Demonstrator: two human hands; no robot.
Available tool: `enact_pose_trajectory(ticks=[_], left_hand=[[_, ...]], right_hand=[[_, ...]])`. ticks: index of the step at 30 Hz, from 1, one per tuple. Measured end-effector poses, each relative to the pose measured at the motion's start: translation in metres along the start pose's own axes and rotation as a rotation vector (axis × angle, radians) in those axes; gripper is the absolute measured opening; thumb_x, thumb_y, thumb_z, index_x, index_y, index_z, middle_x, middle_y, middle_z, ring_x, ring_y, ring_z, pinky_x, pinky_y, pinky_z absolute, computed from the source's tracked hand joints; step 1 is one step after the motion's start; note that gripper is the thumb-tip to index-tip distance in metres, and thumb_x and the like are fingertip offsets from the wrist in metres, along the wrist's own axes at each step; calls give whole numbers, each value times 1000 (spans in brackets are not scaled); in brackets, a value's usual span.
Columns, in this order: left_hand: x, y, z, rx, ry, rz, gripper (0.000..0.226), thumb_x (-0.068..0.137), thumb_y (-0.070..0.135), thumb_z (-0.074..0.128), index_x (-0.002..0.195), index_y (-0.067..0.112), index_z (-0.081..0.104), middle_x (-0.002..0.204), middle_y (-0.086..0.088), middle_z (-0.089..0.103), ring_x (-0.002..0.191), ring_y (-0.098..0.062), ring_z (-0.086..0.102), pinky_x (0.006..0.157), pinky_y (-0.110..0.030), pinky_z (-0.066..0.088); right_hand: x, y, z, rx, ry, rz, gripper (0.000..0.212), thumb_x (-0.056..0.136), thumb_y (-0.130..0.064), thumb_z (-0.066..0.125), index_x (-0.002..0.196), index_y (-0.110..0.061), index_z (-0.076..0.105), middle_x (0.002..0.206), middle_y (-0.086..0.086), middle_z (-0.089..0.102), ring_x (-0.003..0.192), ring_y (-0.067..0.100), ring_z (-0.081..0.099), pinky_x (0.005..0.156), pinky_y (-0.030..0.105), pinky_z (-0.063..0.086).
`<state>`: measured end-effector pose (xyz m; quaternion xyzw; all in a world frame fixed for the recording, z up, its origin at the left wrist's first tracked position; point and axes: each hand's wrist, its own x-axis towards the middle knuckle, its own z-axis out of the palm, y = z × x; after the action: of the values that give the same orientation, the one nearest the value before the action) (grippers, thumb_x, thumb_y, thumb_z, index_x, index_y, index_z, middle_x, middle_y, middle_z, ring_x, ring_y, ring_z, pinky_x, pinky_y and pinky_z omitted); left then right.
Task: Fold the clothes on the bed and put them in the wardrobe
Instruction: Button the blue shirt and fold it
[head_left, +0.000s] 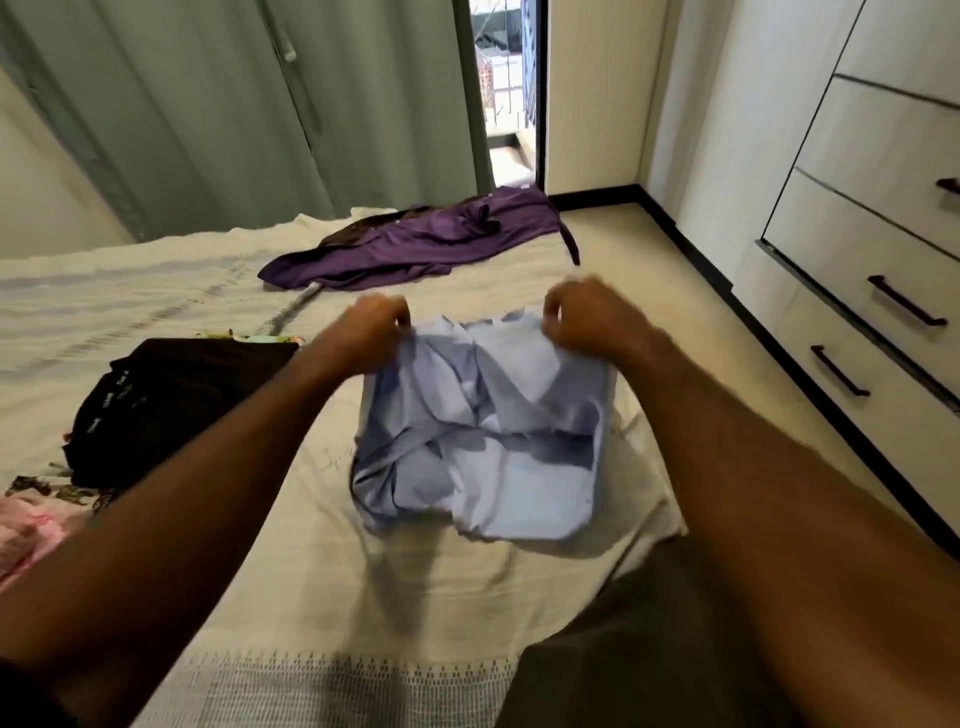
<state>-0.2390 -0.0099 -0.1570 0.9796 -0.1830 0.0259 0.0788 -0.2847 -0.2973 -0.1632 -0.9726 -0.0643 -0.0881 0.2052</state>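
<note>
Both hands pinch the far edge of the light blue garment (483, 431), the left hand (371, 325) at its left corner, the right hand (587, 317) at its right corner, fingers curled on the cloth. The garment (crumpled, partly folded) lies on the bed (332, 587) near its right edge. A purple garment (415, 244) lies at the far edge, a black folded pile (171, 400) toward the left edge.
</note>
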Motion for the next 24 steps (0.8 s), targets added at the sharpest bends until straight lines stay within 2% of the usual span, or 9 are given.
enact_pose_trajectory(ticks=[2,5,7,9,13,15,19,22,24], left_hand=[[30,4,-38,-75,290,-26,15,90,-1,57,102,-4,65,105,-30,64,100,-45,60,82,-45,44],[40,22,-93,-293,822,-50,16,94,8,54,95,-3,67,90,-22,64,83,-32,57,72,-35,37],[27,40,-99,-507,959,-56,21,94,17,55,88,2,68,79,-9,62,73,-15,51,68,-26,34],[2,57,-67,-634,825,-76,23,91,24,55,83,7,68,76,-7,64,70,-15,52,68,-30,40],[-64,93,46,-849,411,-271,24,87,30,60,65,22,61,66,-2,64,67,-18,60,67,-34,46],[-94,111,87,-983,332,-355,26,84,34,59,62,20,62,62,0,64,63,-17,60,66,-37,48],[-140,140,126,-1211,305,-417,26,94,21,63,71,9,67,65,-3,67,66,-15,62,67,-36,48],[-152,151,127,-1326,313,-444,23,99,11,61,79,4,70,74,-15,69,72,-16,62,71,-33,48],[-153,156,120,-1343,339,-485,21,99,12,61,83,8,73,80,-13,73,77,-15,66,74,-33,52]], right_hand=[[33,-18,-43,-54,321,55,24,92,-30,51,99,-14,69,96,18,70,88,42,66,78,47,57],[49,-51,-89,31,826,-14,24,97,-31,44,103,-15,62,81,11,69,73,37,66,63,48,57],[34,-63,-86,101,1042,-86,19,99,-27,50,98,-13,63,70,7,66,62,32,65,54,42,54],[5,-64,-52,108,978,-3,14,95,-22,57,90,-11,65,69,11,66,62,35,65,54,40,53],[-71,-51,45,249,260,291,11,83,-18,63,79,-11,71,82,14,72,85,39,67,71,39,52],[-110,-50,80,337,103,339,9,84,-22,66,78,-17,71,83,7,73,88,31,68,71,34,48],[-170,-51,116,454,159,418,17,88,-33,72,79,-19,73,83,0,68,78,18,64,69,31,49],[-176,-43,115,705,279,520,7,84,-25,80,81,-20,76,78,-8,72,76,3,66,69,17,48],[-177,-38,111,830,262,538,12,86,-19,78,75,-22,73,72,-9,71,72,1,66,69,18,49]])
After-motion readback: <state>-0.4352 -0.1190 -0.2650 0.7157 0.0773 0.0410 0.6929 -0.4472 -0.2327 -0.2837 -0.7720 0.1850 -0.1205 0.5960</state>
